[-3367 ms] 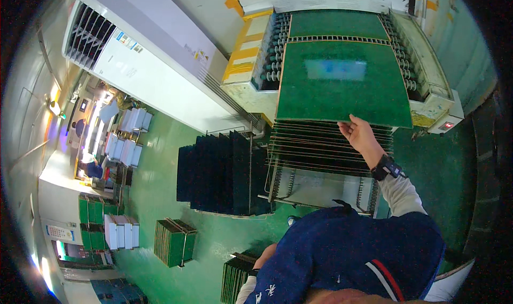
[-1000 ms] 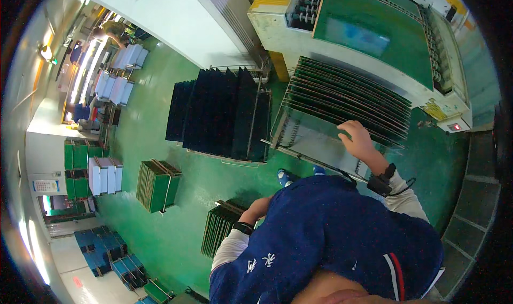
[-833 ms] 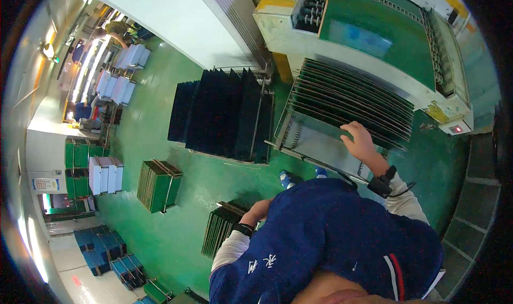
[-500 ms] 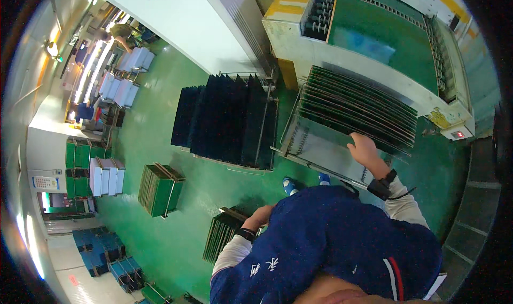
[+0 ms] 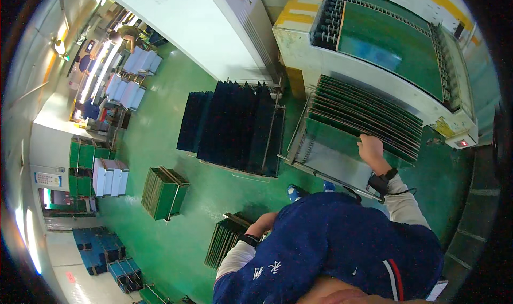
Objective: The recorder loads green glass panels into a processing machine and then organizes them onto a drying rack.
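Observation:
My right hand [image 5: 371,150] is closed at the top edge of the front green panel [image 5: 334,134], in a metal rack [image 5: 304,168] at the right. Its fingertips are partly hidden, but they seem to pinch that edge. Behind it, several more thin green panels [image 5: 368,109] stand upright in a row. My left hand [image 5: 263,224] is low by my waist, above a small rack of green panels [image 5: 222,242]. My body hides its fingers, so I cannot see whether it holds anything.
A machine with rollers [image 5: 328,26] carries a large green panel [image 5: 390,50] beyond the rack. Left of the rack stands a cart of dark panels [image 5: 235,127]. Another stack of green panels [image 5: 163,193] is on the green floor [image 5: 144,117]. People work at far-left benches.
The view has shifted slightly, so the scene sits a little lower and further right. The front panel at my right hand now shows more green. My left hand stays by my waist.

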The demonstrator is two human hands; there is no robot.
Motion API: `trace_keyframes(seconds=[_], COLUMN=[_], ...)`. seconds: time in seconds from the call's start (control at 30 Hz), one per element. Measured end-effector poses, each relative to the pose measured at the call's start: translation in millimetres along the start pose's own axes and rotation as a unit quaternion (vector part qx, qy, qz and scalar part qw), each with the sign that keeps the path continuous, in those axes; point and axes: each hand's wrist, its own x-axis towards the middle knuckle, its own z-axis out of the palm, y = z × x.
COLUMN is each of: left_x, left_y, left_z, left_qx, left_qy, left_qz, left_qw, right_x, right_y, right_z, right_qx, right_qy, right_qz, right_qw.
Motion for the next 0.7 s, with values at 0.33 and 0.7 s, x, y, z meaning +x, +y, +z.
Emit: trace_keyframes(seconds=[0.33,0.7], left_x=[-10.5,-10.3], left_y=[36.9,18.8], left_z=[-21.9,-5.0], left_qx=[0.017,-0.035], left_qy=[-0.022,-0.006], left_qz=[-0.072,-0.037], left_qw=[0.997,0.999], right_x=[-2.3,-6.1], right_y=[-5.0,-2.0], right_z=[-6.3,0.5], right_qx=[0.004,0.014], right_qy=[-0.001,0.028], right_qz=[0.014,-0.003], right_qw=[1.0,1.0])
